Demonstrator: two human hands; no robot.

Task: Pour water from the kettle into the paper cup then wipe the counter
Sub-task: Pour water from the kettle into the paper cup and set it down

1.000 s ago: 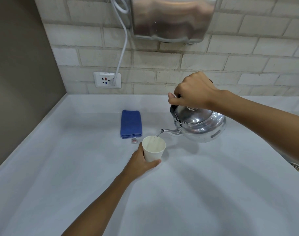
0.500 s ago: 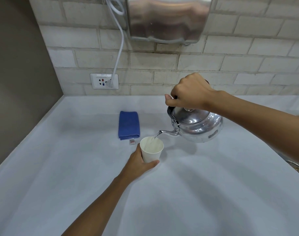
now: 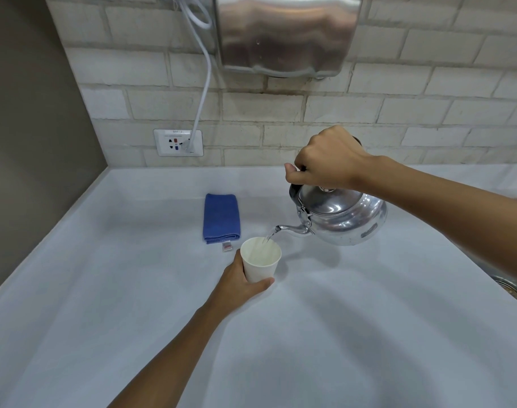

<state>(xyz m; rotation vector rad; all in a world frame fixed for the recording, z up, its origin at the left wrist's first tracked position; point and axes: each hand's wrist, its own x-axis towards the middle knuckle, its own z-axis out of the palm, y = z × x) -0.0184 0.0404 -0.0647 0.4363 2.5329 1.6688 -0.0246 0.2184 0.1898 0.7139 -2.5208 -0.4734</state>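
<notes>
A white paper cup point(image 3: 261, 262) stands on the pale counter point(image 3: 354, 334) near the middle, and my left hand point(image 3: 239, 285) wraps around its lower left side. My right hand point(image 3: 328, 161) grips the black handle of a shiny metal kettle point(image 3: 342, 217), which is held above the counter and tilted to the left. A thin stream of water runs from its spout point(image 3: 291, 229) into the cup. A folded blue cloth point(image 3: 221, 217) lies flat just behind and left of the cup.
A brick wall runs along the back with a socket point(image 3: 178, 142), a white cable point(image 3: 202, 92) plugged into it and a steel hand dryer point(image 3: 286, 33) above. A dark wall bounds the left side. A sink edge point(image 3: 512, 290) shows at far right.
Both hands, the kettle and the cup hold nearly the same pose while water keeps flowing. Only the head view has shifted slightly.
</notes>
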